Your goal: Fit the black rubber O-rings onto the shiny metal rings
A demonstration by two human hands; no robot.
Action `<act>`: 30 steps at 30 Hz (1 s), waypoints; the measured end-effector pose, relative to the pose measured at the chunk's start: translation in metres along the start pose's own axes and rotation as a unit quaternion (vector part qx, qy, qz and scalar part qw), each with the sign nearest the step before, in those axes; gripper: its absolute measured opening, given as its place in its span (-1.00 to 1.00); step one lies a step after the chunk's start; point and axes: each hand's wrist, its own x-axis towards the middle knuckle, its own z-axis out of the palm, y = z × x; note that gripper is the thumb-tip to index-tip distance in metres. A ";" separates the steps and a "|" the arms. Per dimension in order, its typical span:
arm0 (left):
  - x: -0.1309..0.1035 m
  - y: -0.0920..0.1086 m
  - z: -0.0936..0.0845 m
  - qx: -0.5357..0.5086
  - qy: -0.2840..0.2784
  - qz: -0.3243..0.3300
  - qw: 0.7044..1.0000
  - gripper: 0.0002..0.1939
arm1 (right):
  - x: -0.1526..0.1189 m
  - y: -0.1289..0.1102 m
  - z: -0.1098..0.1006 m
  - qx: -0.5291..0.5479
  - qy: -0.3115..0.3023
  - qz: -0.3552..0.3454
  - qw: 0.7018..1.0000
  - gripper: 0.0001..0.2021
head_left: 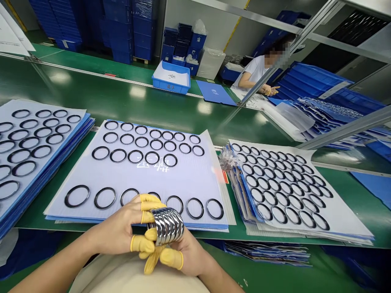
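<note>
A stack of several shiny chrome rings (168, 226) lies sideways between my two hands, low in the middle of the head view. My left hand (125, 224), yellow cots on its fingertips, grips the left end of the stack, fingers above and thumb below. From underneath and the right, my right hand (189, 252) holds the same stack; its fingers, also in yellow cots, are partly hidden behind the rings. Just beyond lies a white sheet (122, 177) with dark-edged rings in rows at its far side. One more row (105, 198) runs along its near edge, partly covered by my left hand.
Ring-covered sheets are stacked at the left (45, 162) and right (342, 211). Across the green bench (122, 97) stand a blue tray (171, 85) and a blue board (215, 92). A metal frame post (275, 67) slants at right, with a co-worker (253, 73) behind it.
</note>
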 end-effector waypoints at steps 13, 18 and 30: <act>-0.012 -0.001 -0.019 0.087 -0.125 -0.056 0.987 -0.52 | 0.006 -0.017 0.005 -0.339 0.087 -0.046 0.936 -0.82; -0.007 -0.003 -0.001 -0.200 -0.215 -0.085 0.952 -0.41 | 0.014 -0.026 0.002 -0.465 0.016 -0.064 0.883 -0.88; 0.004 -0.011 0.016 -0.241 -0.100 -0.032 0.965 -0.29 | 0.007 -0.041 -0.005 -0.489 0.046 -0.150 0.858 -0.21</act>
